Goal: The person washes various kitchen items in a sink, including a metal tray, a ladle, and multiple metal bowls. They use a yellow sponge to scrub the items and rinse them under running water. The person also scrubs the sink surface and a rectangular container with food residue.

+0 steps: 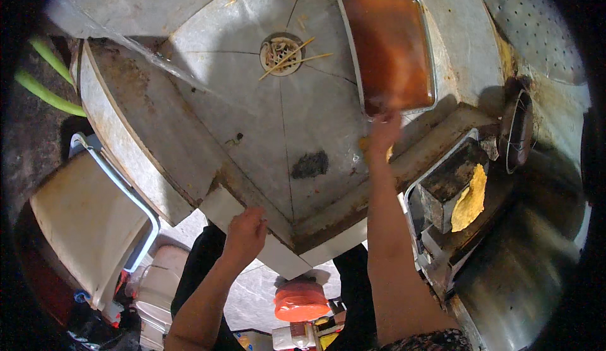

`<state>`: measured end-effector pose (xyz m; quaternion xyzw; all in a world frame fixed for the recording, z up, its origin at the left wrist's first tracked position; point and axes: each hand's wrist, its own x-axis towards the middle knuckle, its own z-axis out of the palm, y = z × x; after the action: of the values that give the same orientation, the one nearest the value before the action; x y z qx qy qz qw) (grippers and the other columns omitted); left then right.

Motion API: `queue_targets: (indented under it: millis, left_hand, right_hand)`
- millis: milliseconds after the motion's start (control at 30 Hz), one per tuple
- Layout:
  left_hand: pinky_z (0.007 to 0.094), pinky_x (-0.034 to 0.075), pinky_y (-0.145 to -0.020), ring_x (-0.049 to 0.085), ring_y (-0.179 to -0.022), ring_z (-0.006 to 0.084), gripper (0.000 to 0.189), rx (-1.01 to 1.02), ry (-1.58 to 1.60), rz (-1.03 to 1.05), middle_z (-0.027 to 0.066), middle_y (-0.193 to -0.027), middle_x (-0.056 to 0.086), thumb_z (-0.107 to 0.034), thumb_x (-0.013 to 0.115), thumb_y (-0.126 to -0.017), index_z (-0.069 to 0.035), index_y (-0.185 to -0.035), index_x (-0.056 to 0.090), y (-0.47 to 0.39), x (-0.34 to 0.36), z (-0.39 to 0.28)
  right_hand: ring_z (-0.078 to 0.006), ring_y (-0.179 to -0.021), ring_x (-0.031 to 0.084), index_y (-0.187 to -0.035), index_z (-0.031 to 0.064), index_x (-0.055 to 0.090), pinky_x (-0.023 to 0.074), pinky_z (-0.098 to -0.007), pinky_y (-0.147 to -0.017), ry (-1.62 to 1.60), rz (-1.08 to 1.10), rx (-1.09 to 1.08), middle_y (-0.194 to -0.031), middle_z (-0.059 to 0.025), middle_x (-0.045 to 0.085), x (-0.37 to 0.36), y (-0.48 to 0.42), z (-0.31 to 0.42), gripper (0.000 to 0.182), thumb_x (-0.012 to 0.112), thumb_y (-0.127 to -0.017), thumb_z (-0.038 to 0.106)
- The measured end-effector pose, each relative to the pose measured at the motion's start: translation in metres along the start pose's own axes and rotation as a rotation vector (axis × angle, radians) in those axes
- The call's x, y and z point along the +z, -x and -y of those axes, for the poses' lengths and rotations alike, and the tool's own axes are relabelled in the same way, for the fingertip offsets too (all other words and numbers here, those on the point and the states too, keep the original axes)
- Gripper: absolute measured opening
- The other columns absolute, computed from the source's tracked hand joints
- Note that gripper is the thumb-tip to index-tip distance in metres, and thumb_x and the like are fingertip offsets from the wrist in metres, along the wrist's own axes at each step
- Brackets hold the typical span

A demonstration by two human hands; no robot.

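Note:
A shallow metal tray (430, 57) stands at the far right of a wide grey sink basin (227, 100), filled with red-brown liquid (386, 48). My right hand (386, 126) reaches to its near edge and overlaps the rim. Motion blur hides the fingers, so a grip on the rim cannot be made out. Over the tiled near-left edge of the sink is my left hand (247, 230), its fingers curled in and nothing visible in them. Two thin wooden sticks (296, 60) lie crossed on the drain strainer (279, 50), which holds pale scraps.
A dark block (445, 176) with a yellow flat piece (468, 199) is to the right, near a round wire-framed tool (516, 131). A blue-rimmed container (142, 199) stands left, below long green stalks (52, 90). A red plastic-covered object (300, 301) sits on the floor.

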<state>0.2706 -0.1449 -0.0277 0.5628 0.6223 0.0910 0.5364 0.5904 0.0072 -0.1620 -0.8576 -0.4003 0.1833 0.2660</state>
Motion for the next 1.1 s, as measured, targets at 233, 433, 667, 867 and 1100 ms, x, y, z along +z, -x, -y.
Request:
queue_targets:
  millis: [233,433,667,867,1100]
  left_hand:
    - [0.0424,0.046,-0.067,0.059,-0.078,0.0354,0.023,0.002,-0.035,0.032,0.0185,-0.088,0.058,-0.005,0.058,-0.078,-0.001,-0.101,0.055,-0.007,-0.005,-0.007]
    - [0.0441,0.046,-0.063,0.059,-0.074,0.0369,0.023,-0.011,-0.11,0.05,0.0186,-0.082,0.058,-0.005,0.06,-0.077,-0.004,-0.099,0.055,-0.013,0.009,-0.016]
    - [0.036,0.047,-0.058,0.06,-0.07,0.0302,0.021,-0.026,-0.054,0.082,0.0166,-0.082,0.059,-0.004,0.057,-0.08,-0.004,-0.101,0.057,-0.009,0.03,-0.017]
    - [0.0402,0.048,-0.065,0.06,-0.076,0.0355,0.021,-0.028,-0.047,0.076,0.0187,-0.09,0.06,-0.007,0.058,-0.079,-0.003,-0.1,0.057,-0.007,0.035,-0.021]
    - [0.0448,0.047,-0.07,0.059,-0.081,0.0377,0.024,-0.158,0.044,0.089,0.02,-0.09,0.059,-0.012,0.057,-0.078,-0.003,-0.1,0.057,-0.004,0.04,-0.022]
  right_hand:
    - [-0.0332,-0.121,0.036,-0.122,0.0198,0.049,0.041,-0.0462,-0.09,0.73,0.97,-0.837,-0.132,-0.0122,0.036,0.018,0.151,-0.025,0.057,0.072,-0.069,0.024]
    - [-0.0355,-0.101,0.048,-0.112,0.0066,0.051,0.0445,-0.045,-0.077,0.357,0.366,-0.466,-0.113,-0.0165,0.051,0.017,0.082,-0.017,0.05,0.069,-0.068,0.019]
    - [-0.0263,-0.085,0.054,-0.096,0.0033,0.053,0.0434,-0.0415,-0.071,-0.79,-0.101,0.886,-0.094,-0.0111,0.058,0.007,-0.106,-0.092,0.031,0.067,-0.069,0.007]
    - [-0.0244,-0.085,0.055,-0.092,0.0087,0.056,0.0454,-0.0432,-0.069,-0.773,0.126,0.817,-0.09,-0.007,0.059,-0.03,-0.121,-0.075,0.026,0.063,-0.069,-0.001]
    - [-0.0222,-0.08,0.055,-0.089,0.0096,0.057,0.0464,-0.0369,-0.067,-0.949,0.267,1.033,-0.085,-0.0058,0.057,-0.064,-0.126,-0.02,0.029,0.058,-0.066,-0.008]
